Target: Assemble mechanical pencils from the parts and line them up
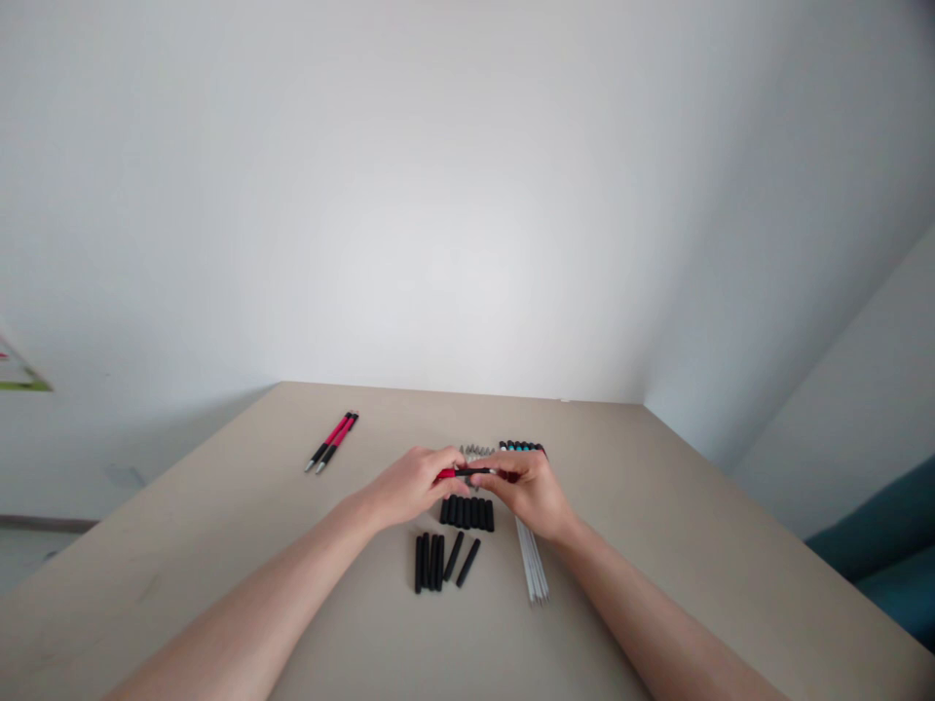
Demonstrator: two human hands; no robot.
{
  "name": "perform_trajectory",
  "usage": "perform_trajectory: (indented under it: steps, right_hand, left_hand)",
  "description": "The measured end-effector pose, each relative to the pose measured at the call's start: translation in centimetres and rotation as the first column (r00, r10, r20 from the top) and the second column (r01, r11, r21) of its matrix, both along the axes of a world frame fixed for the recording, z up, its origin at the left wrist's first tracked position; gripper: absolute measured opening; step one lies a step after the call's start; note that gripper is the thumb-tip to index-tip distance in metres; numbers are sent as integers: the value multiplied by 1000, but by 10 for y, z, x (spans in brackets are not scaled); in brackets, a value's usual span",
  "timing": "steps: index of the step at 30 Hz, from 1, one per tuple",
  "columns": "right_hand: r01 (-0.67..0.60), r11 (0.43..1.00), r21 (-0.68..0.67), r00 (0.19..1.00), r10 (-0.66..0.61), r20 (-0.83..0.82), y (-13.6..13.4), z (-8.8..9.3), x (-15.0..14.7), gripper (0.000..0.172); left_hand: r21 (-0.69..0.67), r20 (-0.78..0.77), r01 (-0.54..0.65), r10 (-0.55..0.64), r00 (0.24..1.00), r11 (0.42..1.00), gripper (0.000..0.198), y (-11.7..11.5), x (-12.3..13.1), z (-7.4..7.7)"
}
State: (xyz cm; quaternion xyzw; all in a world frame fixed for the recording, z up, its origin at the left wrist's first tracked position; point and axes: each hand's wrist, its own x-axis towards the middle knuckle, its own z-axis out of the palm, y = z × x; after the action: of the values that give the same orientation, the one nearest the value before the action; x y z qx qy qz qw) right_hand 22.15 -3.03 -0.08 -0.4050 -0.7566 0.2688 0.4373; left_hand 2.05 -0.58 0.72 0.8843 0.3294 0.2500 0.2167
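Both my hands meet over the middle of the table around a red pen with a black grip [473, 472], which lies level between them. The fingers of my left hand [416, 484] are closed on its red end. My right hand [537, 494] pinches the black grip near the right end, where its fingers partly cover the tip. Silver pen tips [478, 452] stand in a row behind the fingers. Just in front of the hands are short black tubes [467, 513] in a row. White pen refills [533, 570] lie partly under my right hand.
Two red and black pens [333, 443] lie side by side at the left. More black tubes [430, 563] are near the front middle. Pen barrels with blue and red parts [521, 446] lie behind my right hand. A white wall [467, 243] rises behind the table [628, 458].
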Motion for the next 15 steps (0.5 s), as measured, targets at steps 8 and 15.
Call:
perform_trajectory:
  steps: [8,15]
  right_hand:
    - [28,997,66,993,-35,115,-3,5,0,21]
    - [20,986,163,962,-64,266,-6,14,-2,39]
  left_hand:
    - [24,-38,-18,19,999,1000,13,-4,3,2]
    - [171,-46,33,-25,999,985,17,-3,5,3]
